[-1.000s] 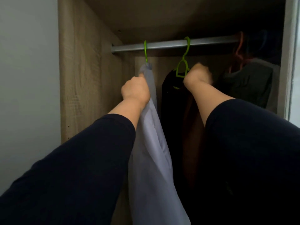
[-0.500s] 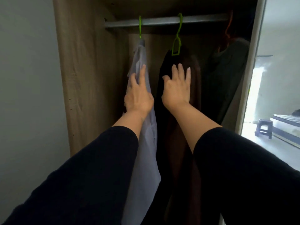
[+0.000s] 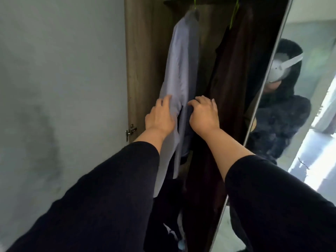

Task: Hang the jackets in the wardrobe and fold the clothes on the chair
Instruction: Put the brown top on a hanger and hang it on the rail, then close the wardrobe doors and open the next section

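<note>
Both arms are reaching into the open wardrobe [image 3: 143, 51], dark sleeves pushed up a bit. The left hand [image 3: 161, 116] lies flat against the lower part of the light grey-lilac jacket [image 3: 179, 66], fingers straight and resting on the fabric, not grabbing anything. The right hand [image 3: 204, 114] sits just beside it with its fingers curled over the jacket's inner edge, looks like it's gripping the cloth there, though the fingertips are partly hidden in the fold.

That jacket hangs on a green hanger [image 3: 195, 2] at the left end, close to the wooden side panel. Right next to it is a dark brown jacket [image 3: 234, 70] on another green hanger [image 3: 234, 13], hanging down past the right wrist.

On the right edge there's a mirrored sliding door [image 3: 291, 88] showing the person's reflection in dark clothes. A small metal latch [image 3: 130, 131] sticks out on the wardrobe's outer edge, next to the grey wall [image 3: 60, 88].
</note>
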The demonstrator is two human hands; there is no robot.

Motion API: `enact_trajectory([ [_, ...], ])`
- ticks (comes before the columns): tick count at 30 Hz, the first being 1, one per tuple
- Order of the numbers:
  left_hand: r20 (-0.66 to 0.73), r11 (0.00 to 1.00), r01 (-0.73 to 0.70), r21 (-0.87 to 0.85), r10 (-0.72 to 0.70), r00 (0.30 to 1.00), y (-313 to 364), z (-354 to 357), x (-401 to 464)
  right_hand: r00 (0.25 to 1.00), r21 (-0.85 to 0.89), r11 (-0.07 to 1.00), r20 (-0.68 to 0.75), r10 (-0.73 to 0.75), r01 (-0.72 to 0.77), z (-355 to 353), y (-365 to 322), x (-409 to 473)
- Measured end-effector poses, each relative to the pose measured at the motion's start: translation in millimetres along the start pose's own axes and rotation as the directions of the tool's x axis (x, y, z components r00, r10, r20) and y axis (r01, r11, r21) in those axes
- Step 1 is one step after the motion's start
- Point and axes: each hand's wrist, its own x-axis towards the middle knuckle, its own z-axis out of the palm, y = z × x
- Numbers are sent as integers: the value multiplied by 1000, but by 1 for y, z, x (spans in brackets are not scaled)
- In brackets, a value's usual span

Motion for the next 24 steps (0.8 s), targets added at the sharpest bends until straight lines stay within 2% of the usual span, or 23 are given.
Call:
enact_trajectory([
  [6, -62, 973, 190, 132, -183, 981, 2, -24, -100, 990, 91, 986, 14, -140, 138, -14, -19, -63],
  [13, -86, 897, 387, 213, -377, 922, 15, -76, -229, 950, 284, 925, 111, -293, 252, -46, -67, -153],
  [19, -204, 777, 527, 346, -486, 850, 12, -134, -310, 895, 432, 850, 179, -408, 302, -75, -129, -206],
  [24, -224, 739, 607, 292, -564, 795, 6, -171, -339, 869, 489, 804, 166, -466, 337, -99, -172, -221],
])
